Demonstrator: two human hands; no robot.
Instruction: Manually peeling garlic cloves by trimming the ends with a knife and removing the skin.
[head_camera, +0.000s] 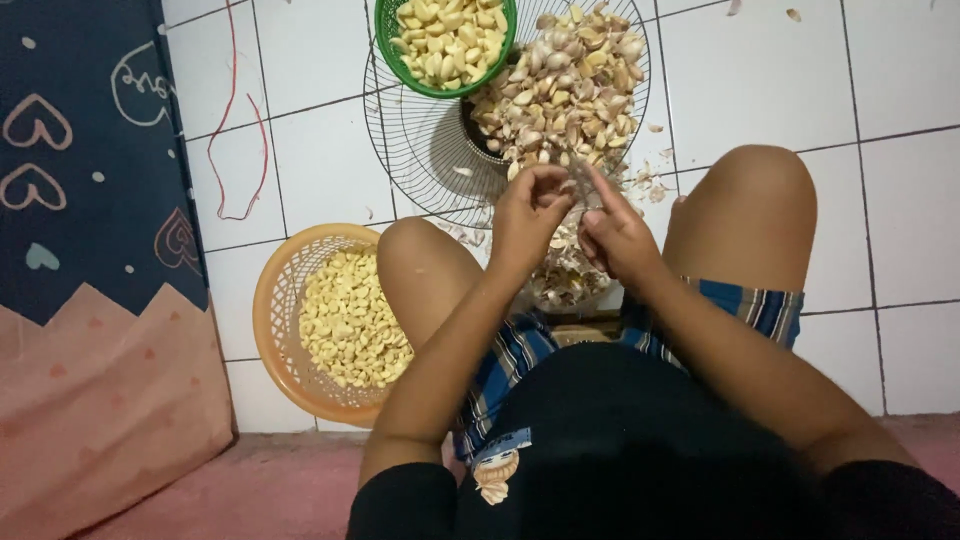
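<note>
My left hand (527, 212) pinches a garlic clove (561, 190) between its fingertips, just above my knees. My right hand (615, 232) is closed around a small knife (582, 178), its thin blade touching the clove. Both hands hover over a heap of papery garlic skins (566, 275) on the floor between my legs. Beyond them a round wire grille (420, 150) carries a pile of unpeeled garlic cloves (560, 90).
A green basket (385, 30) with peeled cloves rests on the wire grille's far left. An orange basket (272, 310) of peeled cloves stands by my left knee. A patterned mattress (90, 250) lies along the left. A red string (235, 140) lies on the white tiles.
</note>
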